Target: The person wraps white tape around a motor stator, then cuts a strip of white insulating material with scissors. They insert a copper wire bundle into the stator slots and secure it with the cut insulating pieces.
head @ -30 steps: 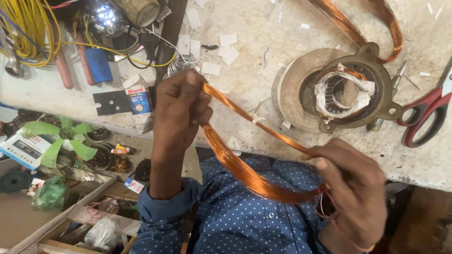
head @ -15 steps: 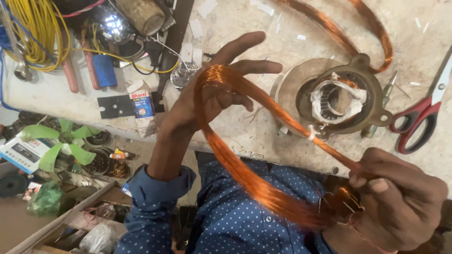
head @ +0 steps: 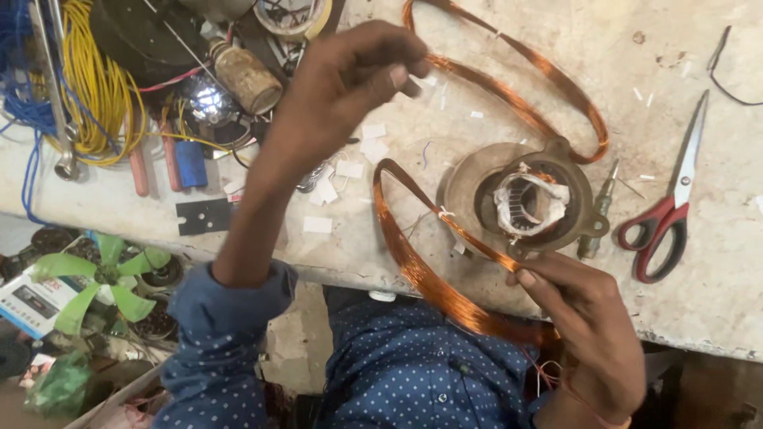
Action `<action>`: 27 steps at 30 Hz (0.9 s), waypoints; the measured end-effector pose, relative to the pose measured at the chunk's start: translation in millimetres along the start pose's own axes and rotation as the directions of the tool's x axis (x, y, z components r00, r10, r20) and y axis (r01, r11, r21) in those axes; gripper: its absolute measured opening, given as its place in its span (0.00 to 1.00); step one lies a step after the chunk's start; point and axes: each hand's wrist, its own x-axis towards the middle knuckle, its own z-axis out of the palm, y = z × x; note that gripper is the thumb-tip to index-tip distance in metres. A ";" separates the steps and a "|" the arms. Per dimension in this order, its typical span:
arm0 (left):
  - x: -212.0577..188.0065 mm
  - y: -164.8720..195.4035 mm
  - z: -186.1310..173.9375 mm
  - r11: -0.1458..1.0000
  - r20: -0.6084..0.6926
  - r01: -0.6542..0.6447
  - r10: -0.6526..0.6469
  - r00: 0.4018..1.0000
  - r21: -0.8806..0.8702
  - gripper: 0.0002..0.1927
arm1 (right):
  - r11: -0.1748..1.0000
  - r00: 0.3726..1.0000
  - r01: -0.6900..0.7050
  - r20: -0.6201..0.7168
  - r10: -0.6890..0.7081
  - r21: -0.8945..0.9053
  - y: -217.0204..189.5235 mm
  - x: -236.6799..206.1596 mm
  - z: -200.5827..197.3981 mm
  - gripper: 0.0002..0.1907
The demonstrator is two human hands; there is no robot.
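My right hand (head: pixel 592 334) grips the lower end of a loop of copper winding wire (head: pixel 413 254) at the bench's front edge. The loop arcs up to the left of a round motor stator (head: pixel 520 202) lying on the bench, and one side of it runs past the stator's rim. My left hand (head: pixel 350 79) is raised over the bench, away from that loop, its fingertips pinched together. They are right beside a second copper coil (head: pixel 548 87) that curves behind the stator. I cannot tell whether they touch it.
Red-handled scissors (head: pixel 668 214) and a small screwdriver (head: pixel 600 210) lie right of the stator. Yellow wire bundles (head: pixel 87 87), pliers (head: pixel 139 167), a rusty cylinder (head: pixel 246 75) and paper scraps (head: pixel 350 159) crowd the bench's left. A green fan blade (head: pixel 95 278) sits below the bench edge.
My left hand let go of the copper loop and lifted up and to the right. The loop now hangs from my right hand alone, which moved slightly left.
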 end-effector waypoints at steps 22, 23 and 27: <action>-23.4 -2.2 79.1 0.673 -0.302 0.060 -0.408 0.862 -0.737 0.24 | 0.994 0.997 0.067 -0.040 -0.071 -0.086 31.6 6.1 10.6 0.08; -25.7 -5.9 74.2 0.609 -0.340 -0.044 -0.380 0.860 -0.792 0.24 | 0.994 0.998 0.053 -0.040 -0.057 -0.091 31.2 6.9 10.8 0.08; -34.1 -9.3 56.5 0.567 -0.364 -0.138 -0.309 0.878 -0.812 0.21 | 0.992 0.995 0.091 -0.023 -0.093 -0.088 28.7 8.2 12.8 0.07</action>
